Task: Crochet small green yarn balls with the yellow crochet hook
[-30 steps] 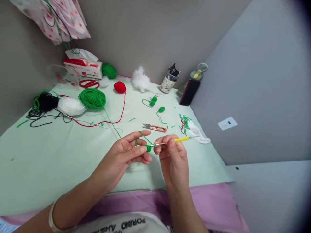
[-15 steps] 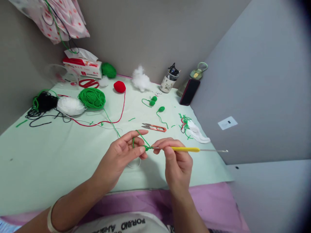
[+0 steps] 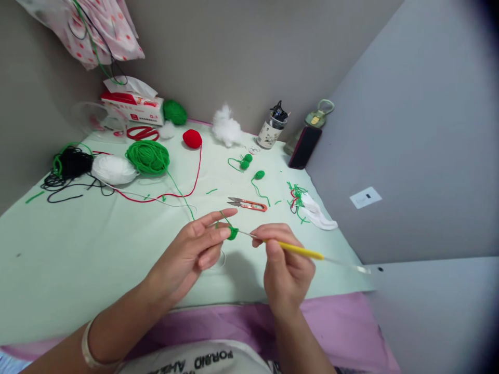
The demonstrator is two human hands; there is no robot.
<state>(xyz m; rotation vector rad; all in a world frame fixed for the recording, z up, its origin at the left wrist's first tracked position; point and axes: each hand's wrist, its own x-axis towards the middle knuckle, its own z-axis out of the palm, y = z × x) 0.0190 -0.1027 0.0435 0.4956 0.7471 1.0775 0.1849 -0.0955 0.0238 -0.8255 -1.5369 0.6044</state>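
Observation:
My left hand [image 3: 200, 241] pinches a small green crochet piece [image 3: 233, 233] between thumb and fingers. Green yarn runs over its raised index finger and trails back to a green yarn ball [image 3: 147, 157]. In my right hand [image 3: 286, 259] is a crochet hook [image 3: 302, 250] with a yellow grip, held like a pen. Its metal tip reaches the green piece; the hook's very end is hidden in the stitches. The other metal end points out to the right, a little blurred. Beyond my hands lie orange thread snips [image 3: 249, 204] and small green crocheted balls [image 3: 245, 163].
At the left sit a white yarn ball [image 3: 114, 170], black yarn [image 3: 74, 164], red scissors [image 3: 142, 133] and a tissue box [image 3: 136, 110]. A red ball [image 3: 192, 138], white stuffing [image 3: 226, 127], a pen cup [image 3: 270, 133] and a phone [image 3: 305, 148] stand along the back. Yarn scraps [image 3: 298, 195] lie right.
The hook has tilted, its right end now lower, and my right hand has turned with it. The green piece has turned up into fuller view, and my left fingers have curled in.

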